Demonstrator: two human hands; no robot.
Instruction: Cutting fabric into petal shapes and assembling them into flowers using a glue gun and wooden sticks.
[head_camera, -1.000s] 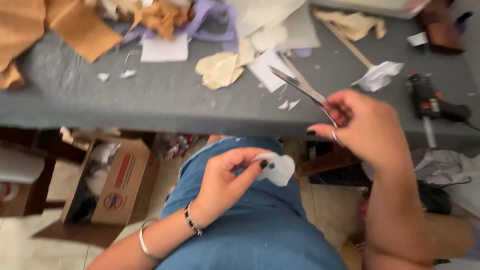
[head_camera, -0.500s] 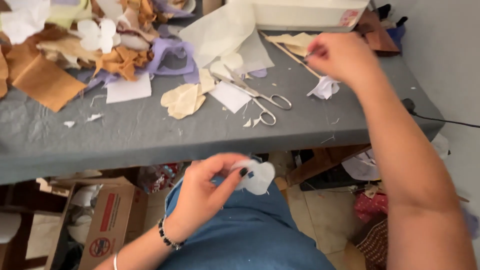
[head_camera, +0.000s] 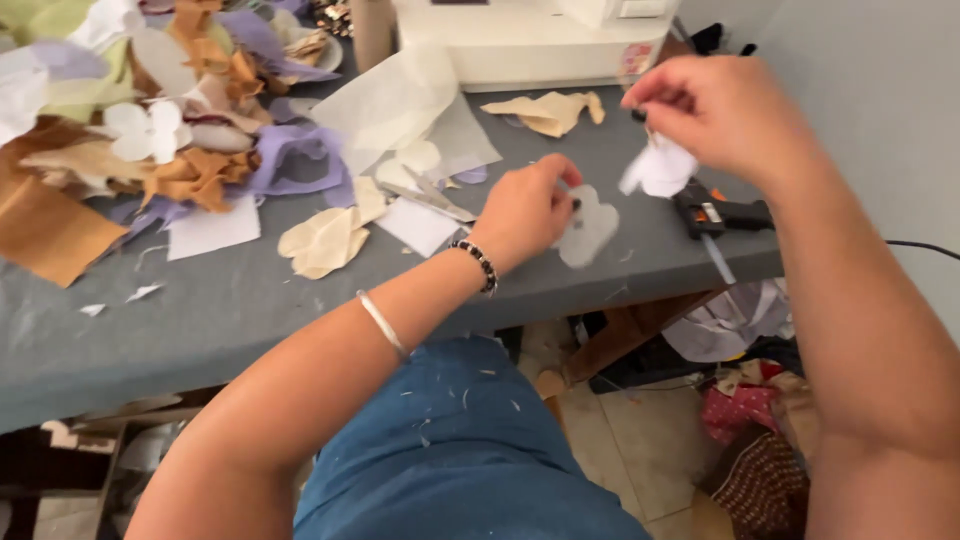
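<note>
Fingers: the left hand (head_camera: 525, 205) has its fingers curled shut, pinching the edge of a pale, translucent petal-shaped fabric cutout (head_camera: 588, 228); the right hand (head_camera: 725, 110) has its fingertips pressed together on a small white scrap of fabric (head_camera: 658, 168).
Cutout position: the petal-shaped fabric cutout hangs over the near right part of the grey table (head_camera: 200, 300), just right of the left hand.
White scrap position: it dangles below the right hand, above the table's right end, near the cutout but apart from it.
Left wrist: 1 dark beaded bracelet (head_camera: 476, 262) and, further up the forearm, 1 thin silver bangle (head_camera: 382, 324).
Glue gun: a black glue gun (head_camera: 715, 212) lies on the table's right edge, just below the white scrap, its cord running off to the right.
Scissors: a pair of metal scissors (head_camera: 428, 197) lies on the table left of the left hand, resting on cream and white pieces.
Scrap heap: a pile of tan, purple, cream and white fabric pieces (head_camera: 170, 150) covers the far left of the table.
Machine: a white sewing machine (head_camera: 520, 35) stands at the far edge, with a tan fabric piece (head_camera: 550, 110) in front of it.
Lap: blue denim (head_camera: 450, 450) flecked with bits of thread shows below the table.
</note>
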